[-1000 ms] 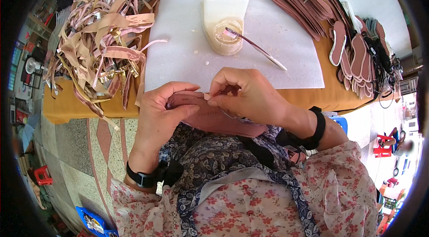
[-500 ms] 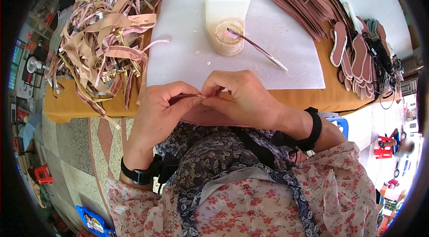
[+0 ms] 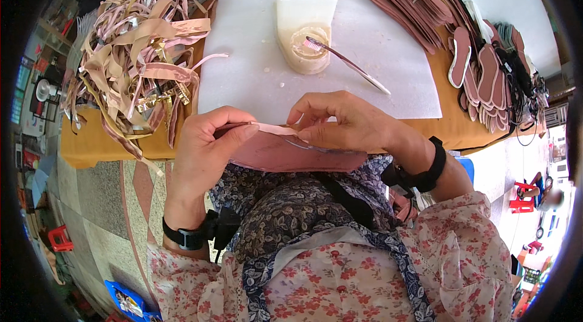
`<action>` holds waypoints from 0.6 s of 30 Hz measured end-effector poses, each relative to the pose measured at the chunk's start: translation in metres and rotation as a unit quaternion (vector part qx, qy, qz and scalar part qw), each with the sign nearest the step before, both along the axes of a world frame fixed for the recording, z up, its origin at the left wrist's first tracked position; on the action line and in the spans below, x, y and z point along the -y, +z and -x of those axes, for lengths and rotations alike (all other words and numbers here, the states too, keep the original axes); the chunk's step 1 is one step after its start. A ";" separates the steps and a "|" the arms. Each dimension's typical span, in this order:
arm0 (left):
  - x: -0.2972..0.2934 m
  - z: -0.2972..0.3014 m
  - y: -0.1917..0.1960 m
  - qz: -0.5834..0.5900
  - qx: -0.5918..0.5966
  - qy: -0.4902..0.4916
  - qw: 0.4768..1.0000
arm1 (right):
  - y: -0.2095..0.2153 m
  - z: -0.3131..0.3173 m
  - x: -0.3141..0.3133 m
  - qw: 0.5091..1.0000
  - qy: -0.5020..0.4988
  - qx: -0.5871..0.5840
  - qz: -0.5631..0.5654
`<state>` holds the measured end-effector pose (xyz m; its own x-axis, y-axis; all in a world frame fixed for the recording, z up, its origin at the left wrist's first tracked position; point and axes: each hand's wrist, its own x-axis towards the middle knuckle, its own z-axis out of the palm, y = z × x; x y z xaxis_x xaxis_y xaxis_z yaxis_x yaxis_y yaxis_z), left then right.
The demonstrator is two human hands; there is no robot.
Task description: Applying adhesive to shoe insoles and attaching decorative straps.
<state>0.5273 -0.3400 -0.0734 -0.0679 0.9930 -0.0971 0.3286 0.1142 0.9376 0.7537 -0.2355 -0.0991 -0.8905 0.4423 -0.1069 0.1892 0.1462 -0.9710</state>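
Observation:
A brownish-pink insole (image 3: 291,157) lies across my front at the table's near edge. Along its upper edge runs a narrow pale pink strip (image 3: 274,129). My left hand (image 3: 209,152) pinches the insole's left end between thumb and fingers, where the strip starts. Farther right, my right hand (image 3: 340,116) has its thumb and index finger closed on the strip at the insole's edge. Beyond my hands stands a cream glue container (image 3: 305,24), with a toothbrush (image 3: 349,65) resting across its round opening.
A tangled heap of strips (image 3: 143,61) covers the table's left side. Stacked brown insoles (image 3: 407,3) lie at the back right, with white-edged insoles (image 3: 486,76) and black cords beside them. A white sheet (image 3: 243,30) lies under the glue container on the orange-brown tabletop (image 3: 121,143).
My hands have moved apart, the right one to the right along the edge. More of the insole and the pale strip now shows between them.

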 end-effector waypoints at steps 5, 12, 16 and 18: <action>0.001 0.001 0.004 0.000 -0.007 0.001 1.000 | -0.007 0.000 -0.003 0.998 0.016 -0.047 0.040; 0.003 0.001 0.003 0.000 0.004 0.013 1.000 | -0.006 0.001 -0.002 0.986 -0.014 -0.031 0.162; 0.003 0.004 0.004 0.004 0.003 0.018 1.000 | -0.014 -0.001 -0.002 0.991 -0.022 -0.078 0.103; 0.002 0.004 0.004 0.008 0.014 0.016 1.000 | -0.014 -0.001 0.001 0.995 -0.023 -0.094 0.039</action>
